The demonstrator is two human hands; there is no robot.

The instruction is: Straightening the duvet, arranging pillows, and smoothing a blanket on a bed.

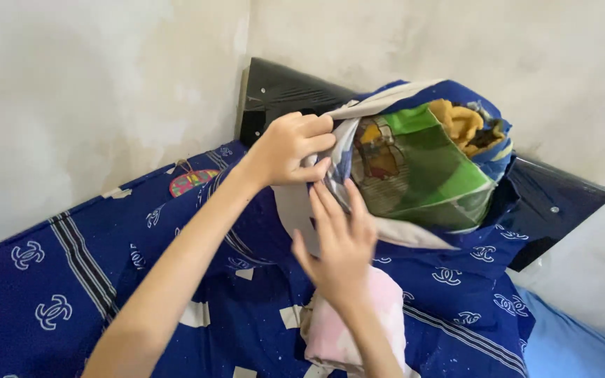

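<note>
Blue cover: pillowcase (386, 98) half over the pillow (421, 164), at 1 o'clock on the bed (71, 280).
Left hand (290, 148): pinching the case hem.
Right hand (337, 241): fingers spread flat on the opening.
Advice: keep the hem taut and push the stuffing deep into the corner.
Nearby: pink cloth (358, 329) at 6 o'clock.

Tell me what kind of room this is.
Most likely a bedroom corner. A mattress under a dark blue patterned bedsheet sits against plain plastered walls, a dark headboard stands in the corner, and both hands work at a colourful pillow in its cover.
</note>
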